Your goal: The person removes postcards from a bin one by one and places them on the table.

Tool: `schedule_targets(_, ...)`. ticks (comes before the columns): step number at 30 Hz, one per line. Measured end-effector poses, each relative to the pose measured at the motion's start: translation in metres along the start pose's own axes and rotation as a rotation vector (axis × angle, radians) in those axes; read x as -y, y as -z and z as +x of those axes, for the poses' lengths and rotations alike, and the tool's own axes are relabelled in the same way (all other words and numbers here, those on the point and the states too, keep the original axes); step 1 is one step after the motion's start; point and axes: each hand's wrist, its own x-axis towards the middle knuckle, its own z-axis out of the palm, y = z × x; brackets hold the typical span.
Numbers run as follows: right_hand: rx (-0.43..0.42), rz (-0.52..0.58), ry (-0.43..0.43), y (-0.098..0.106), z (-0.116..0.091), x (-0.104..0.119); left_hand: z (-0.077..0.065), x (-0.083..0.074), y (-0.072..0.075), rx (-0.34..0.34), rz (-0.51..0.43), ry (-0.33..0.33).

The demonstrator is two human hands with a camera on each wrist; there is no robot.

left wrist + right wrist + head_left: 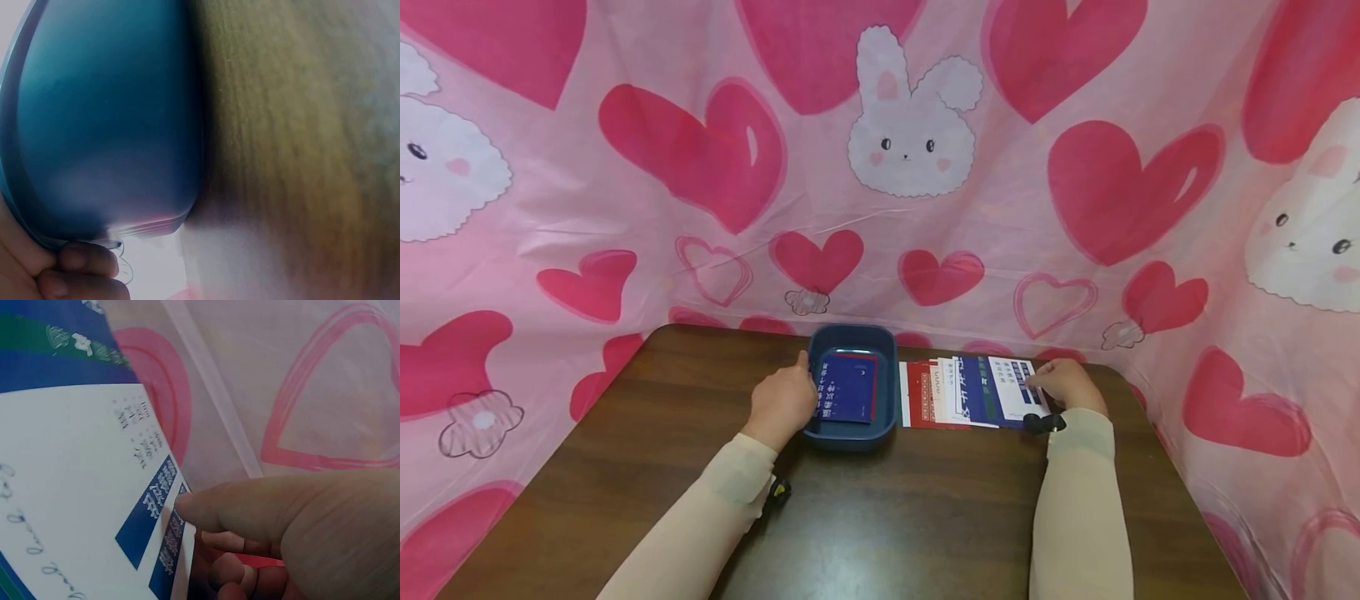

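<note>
A dark blue plastic tray (850,440) stands near the table's back edge. Inside it lies a blue card (859,385) with white writing, a red edge showing beneath. My left hand (781,404) grips the tray's left rim, its curled fingers (90,259) visible by the rim in the left wrist view. To the right of the tray, several overlapping cards are fanned in a row, among them a red card (916,398). At the row's right end, my right hand (1071,387) pinches the edge of a white card (75,450) with blue stripes, thumb on its printed face.
The brown wooden table (880,525) stretches toward me in front of the tray and cards. Directly behind the table hangs a pink curtain (865,217) with hearts and rabbits, which also runs along both sides. Dark wrist devices (1043,423) sit on both wrists.
</note>
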Motion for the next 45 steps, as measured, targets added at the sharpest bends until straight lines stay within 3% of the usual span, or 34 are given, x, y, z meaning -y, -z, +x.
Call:
schedule_targets(5,-0.016,0.047,-0.011,-0.002,0.002,0.003,0.001,0.003,0.000,-0.001,0.014,0.003)
schedule_targets(11,-0.036,0.096,0.067,-0.004,-0.003,0.025,0.000,0.002,0.001,0.013,0.006,0.013)
schedule_targets(16,-0.032,0.113,0.184,-0.011,-0.009,0.060,0.000,-0.001,0.001,0.011,0.001,0.009)
schedule_targets(21,0.043,0.233,0.317,-0.033,-0.013,0.104,-0.001,-0.002,-0.001,0.001,-0.001,0.008)
schedule_targets(24,0.093,0.242,0.386,-0.049,-0.019,0.127,-0.001,-0.002,-0.003,-0.015,0.003,-0.001)
schedule_targets(32,0.237,0.141,0.499,-0.089,-0.044,0.192,-0.002,-0.001,-0.001,-0.035,0.019,-0.013)
schedule_targets(39,0.398,-0.046,0.503,-0.121,-0.061,0.243,-0.003,-0.002,0.000,-0.038,0.021,-0.012)
schedule_targets(45,0.390,-0.253,0.483,-0.150,-0.057,0.271,-0.003,-0.002,0.000,-0.024,0.008,-0.006)
